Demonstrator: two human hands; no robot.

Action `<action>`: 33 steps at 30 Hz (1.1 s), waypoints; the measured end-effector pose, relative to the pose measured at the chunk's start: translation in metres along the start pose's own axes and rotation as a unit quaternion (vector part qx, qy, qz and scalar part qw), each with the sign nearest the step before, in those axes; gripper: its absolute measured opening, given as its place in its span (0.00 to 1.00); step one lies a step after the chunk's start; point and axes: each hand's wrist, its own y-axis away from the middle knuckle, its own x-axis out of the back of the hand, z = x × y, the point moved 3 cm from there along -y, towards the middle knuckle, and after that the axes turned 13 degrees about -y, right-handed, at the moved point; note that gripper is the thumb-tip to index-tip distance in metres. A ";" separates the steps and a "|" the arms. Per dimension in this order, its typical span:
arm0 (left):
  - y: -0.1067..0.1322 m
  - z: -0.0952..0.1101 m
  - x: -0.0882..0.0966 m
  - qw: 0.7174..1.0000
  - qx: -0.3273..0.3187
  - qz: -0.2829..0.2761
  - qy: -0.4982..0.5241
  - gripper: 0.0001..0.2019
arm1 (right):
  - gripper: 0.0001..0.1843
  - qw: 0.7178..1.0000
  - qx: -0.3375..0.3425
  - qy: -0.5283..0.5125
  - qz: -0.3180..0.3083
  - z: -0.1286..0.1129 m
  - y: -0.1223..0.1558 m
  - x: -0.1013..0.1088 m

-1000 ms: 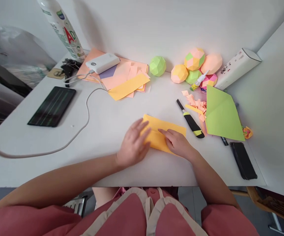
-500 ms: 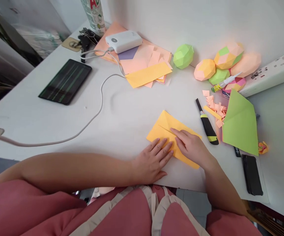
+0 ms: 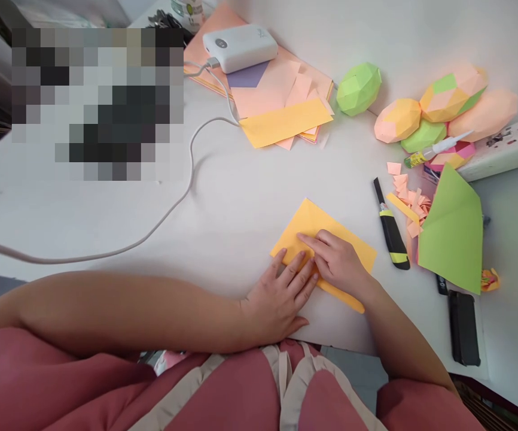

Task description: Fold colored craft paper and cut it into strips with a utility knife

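Note:
A folded yellow-orange sheet of paper (image 3: 353, 239) lies on the white table in front of me. My left hand (image 3: 279, 296) rests flat across its near-left part, fingers spread and touching the paper. From the right, my right hand (image 3: 340, 263) reaches over the sheet with the index finger stretched out, its tip pressed to the paper. The other right fingers are partly curled, and no tool shows in either hand. Part of the fold is hidden under both hands. To the right of the paper lies a black and yellow utility knife (image 3: 392, 230).
A green sheet (image 3: 454, 230) lies at the right beside pink paper scraps (image 3: 414, 203), with a black case (image 3: 464, 328) below. Faceted paper shapes (image 3: 398, 120) and a glue tube (image 3: 433, 149) sit behind. A power bank (image 3: 240, 48) rests on stacked paper; its cable (image 3: 191, 161) crosses leftward.
My right index finger has slid left along the paper, and the whole right hand has shifted slightly. The raised fold now looks flatter. My left hand stays on the sheet. The view has tilted slightly.

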 end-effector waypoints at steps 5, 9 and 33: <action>0.001 0.002 0.000 1.000 0.007 -0.009 0.002 0.38 | 0.25 0.999 -0.004 0.031 -0.007 -0.001 -0.001 -0.002; 0.002 0.003 -0.001 1.000 0.018 -0.009 0.001 0.40 | 0.25 0.999 -0.006 0.043 -0.007 0.001 -0.001 -0.004; 0.001 0.002 0.002 0.998 0.015 -0.050 -0.018 0.39 | 0.26 0.998 0.013 0.066 0.015 0.000 -0.005 -0.003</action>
